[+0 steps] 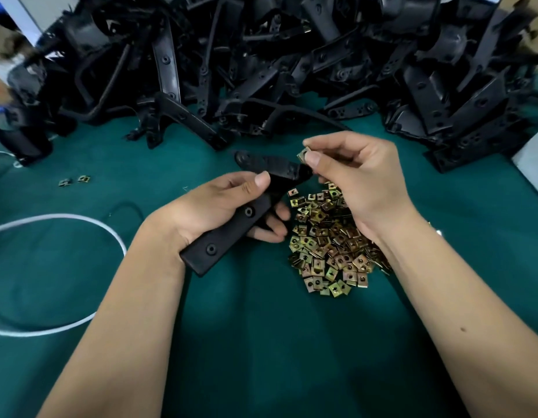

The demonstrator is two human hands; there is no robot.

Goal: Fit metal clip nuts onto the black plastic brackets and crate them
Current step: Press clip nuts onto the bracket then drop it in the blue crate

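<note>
Head view, looking down over both forearms onto a table (261, 342) covered in dark green cloth.

Left hand (231, 203): fingers curled round a black plastic bracket (231, 233), thumb lying on its upper face; long, flat, matt bar with two round countersunk holes showing, near end jutting past the wrist toward the viewer, far end widening into a rounded tab with small holes, held just above the cloth.

Right hand (352, 176): thumb and forefinger pinching a single clip nut (304, 154), raised just above and beside the far end of the bracket, not yet seated on it; remaining fingers loosely curled.

Below the right hand and wrist: loose heap of clip nuts (325, 254), small square folded-metal pieces, yellow-gold plated and glinting, each with a central hole; heap touching the underside of the right wrist, just beside the left fingertips.

Far edge: tall tangled pile of black brackets (292, 55) spanning nearly the full width of the table, glossy and angular, closing off the room beyond the hands.

Left side: white cord (81, 220) looped on the cloth; two stray clip nuts (74, 180) well apart from the heap. Open green cloth between the forearms and toward the near edge.
</note>
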